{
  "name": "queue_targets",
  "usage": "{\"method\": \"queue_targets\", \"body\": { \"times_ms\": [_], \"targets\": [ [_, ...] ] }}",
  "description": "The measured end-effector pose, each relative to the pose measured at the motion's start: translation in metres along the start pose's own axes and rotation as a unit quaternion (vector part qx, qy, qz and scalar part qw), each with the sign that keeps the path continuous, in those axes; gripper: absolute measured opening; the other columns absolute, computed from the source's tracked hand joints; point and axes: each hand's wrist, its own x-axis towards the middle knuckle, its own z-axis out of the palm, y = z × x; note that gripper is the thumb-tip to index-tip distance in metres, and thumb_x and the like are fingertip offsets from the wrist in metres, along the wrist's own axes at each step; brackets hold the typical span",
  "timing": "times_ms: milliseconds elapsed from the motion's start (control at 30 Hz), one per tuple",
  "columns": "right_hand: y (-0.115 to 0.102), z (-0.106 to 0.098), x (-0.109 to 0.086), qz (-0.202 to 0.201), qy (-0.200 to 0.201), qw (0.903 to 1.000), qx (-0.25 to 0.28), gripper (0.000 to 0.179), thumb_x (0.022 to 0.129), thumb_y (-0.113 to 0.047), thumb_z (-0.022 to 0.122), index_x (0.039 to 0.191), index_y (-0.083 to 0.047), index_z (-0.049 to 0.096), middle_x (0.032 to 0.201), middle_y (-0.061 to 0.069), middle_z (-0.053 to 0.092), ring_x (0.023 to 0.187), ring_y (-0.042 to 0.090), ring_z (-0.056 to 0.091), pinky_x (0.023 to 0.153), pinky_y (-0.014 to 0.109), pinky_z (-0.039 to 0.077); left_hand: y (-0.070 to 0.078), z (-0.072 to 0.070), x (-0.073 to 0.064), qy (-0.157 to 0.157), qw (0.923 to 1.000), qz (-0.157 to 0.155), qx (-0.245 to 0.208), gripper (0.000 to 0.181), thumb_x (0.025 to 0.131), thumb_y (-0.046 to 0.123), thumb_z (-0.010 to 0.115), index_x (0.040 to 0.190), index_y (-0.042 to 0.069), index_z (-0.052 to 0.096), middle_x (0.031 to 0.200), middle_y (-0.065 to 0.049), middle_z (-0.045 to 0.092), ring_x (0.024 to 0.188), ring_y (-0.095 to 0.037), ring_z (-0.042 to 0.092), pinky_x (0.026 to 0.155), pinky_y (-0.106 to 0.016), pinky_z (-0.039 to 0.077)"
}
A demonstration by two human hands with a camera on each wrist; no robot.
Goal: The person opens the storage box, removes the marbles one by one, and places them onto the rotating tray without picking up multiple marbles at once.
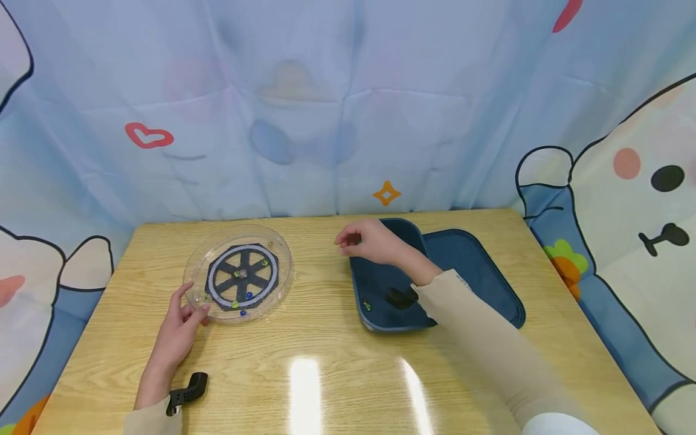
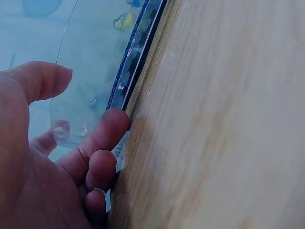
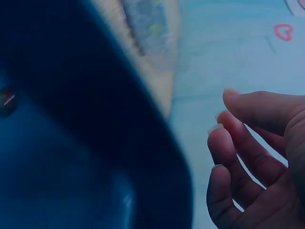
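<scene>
My left hand grips the near-left rim of a clear round dish, thumb over the wall and fingers outside and beneath it. A dark spoked wheel pattern with a pale ring shows in the dish. Several marbles lie there, among them a blue marble and a yellow-green marble. My right hand hovers at the left rim of a dark blue bin; its fingers are loosely curved, and nothing shows between them in the right wrist view. A few small marbles lie in the bin's near-left corner.
A flat dark blue lid or tray lies right of the bin, partly behind my right forearm. Everything stands on a wooden table. A printed blue curtain hangs along its back edge and sides.
</scene>
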Motion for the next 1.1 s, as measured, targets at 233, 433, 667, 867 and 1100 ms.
{"method": "queue_targets", "body": {
  "times_ms": [233,433,667,867,1100],
  "targets": [
    [0.022,0.0,-0.025,-0.021,-0.017,0.9993,-0.024,0.016,0.092,-0.015,0.074,0.107,-0.01,0.074,0.094,-0.006,0.067,0.084,0.011,0.061,0.076,0.033,0.051,0.002,0.001,0.003,0.005,1.0,0.004,0.002,0.067,0.106,0.028,0.05,0.158,0.011,0.013,0.083,-0.009,0.061,0.058,-0.016,0.035,0.06,-0.033,0.03],
    [0.033,0.004,-0.037,-0.059,-0.046,0.9972,-0.008,0.008,0.09,-0.013,0.075,0.098,-0.015,0.073,0.09,-0.008,0.066,0.078,0.009,0.061,0.07,0.031,0.051,0.003,0.001,0.002,0.003,1.0,-0.001,0.004,0.068,0.105,0.029,0.05,0.159,0.012,0.011,0.084,-0.009,0.061,0.059,-0.016,0.036,0.061,-0.033,0.03],
    [0.036,0.007,-0.043,-0.062,-0.136,0.9888,0.009,0.008,0.087,-0.009,0.077,0.094,-0.011,0.075,0.092,-0.007,0.067,0.079,0.007,0.064,0.07,0.028,0.053,0.005,-0.002,0.002,0.004,0.9999,0.004,0.01,0.068,0.105,0.032,0.05,0.159,0.012,0.012,0.084,-0.009,0.061,0.058,-0.016,0.037,0.06,-0.033,0.031],
    [0.041,0.009,-0.038,-0.014,-0.222,0.974,0.041,0.016,0.087,-0.005,0.075,0.102,-0.009,0.078,0.101,-0.003,0.07,0.082,0.009,0.067,0.073,0.029,0.054,0.003,-0.003,0.001,0.005,0.9999,-0.001,0.01,0.069,0.105,0.033,0.05,0.159,0.013,0.012,0.084,-0.009,0.061,0.059,-0.016,0.037,0.061,-0.032,0.031],
    [0.05,0.017,-0.037,0.002,-0.26,0.9647,0.043,0.016,0.085,-0.004,0.077,0.099,-0.012,0.079,0.097,-0.005,0.071,0.08,0.01,0.065,0.071,0.028,0.052,-0.002,-0.001,0.001,0.0,1.0,-0.001,0.002,0.07,0.105,0.033,0.051,0.159,0.013,0.012,0.083,-0.008,0.061,0.058,-0.015,0.038,0.061,-0.032,0.031]
  ]
}}
